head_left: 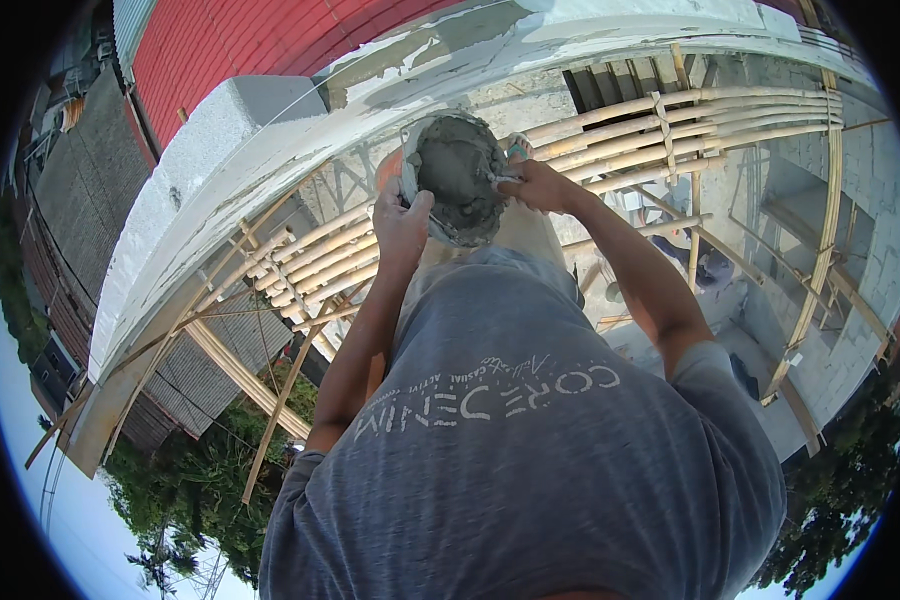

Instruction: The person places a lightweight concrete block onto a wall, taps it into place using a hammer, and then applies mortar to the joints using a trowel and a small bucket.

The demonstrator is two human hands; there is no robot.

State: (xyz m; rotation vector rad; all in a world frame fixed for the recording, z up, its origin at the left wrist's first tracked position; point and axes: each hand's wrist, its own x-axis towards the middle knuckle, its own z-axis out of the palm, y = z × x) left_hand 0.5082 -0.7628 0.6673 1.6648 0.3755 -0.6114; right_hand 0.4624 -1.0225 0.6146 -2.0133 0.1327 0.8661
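A round bucket (406, 200) of wet grey mortar (457, 170) is in front of my body, its inner wall thickly smeared. My left hand (402, 228) is closed on the bucket's near left rim, thumb toward the inside. At the right side of the bucket my right hand (542, 188) is closed, its fingertips on a thin, light, mortar-smeared tool (497, 179) that reaches over the rim toward the mortar. Its kind is not plain, since the fingers and mortar hide most of it.
Bamboo poles (660, 125) form a scaffold below me on both sides. Ahead curves a white plastered ledge (200, 195), patched with wet grey plaster (395, 65), with a red corrugated roof (240, 50) beyond. A sandalled foot (518, 148) shows beside the bucket. Building floor and walls lie far below.
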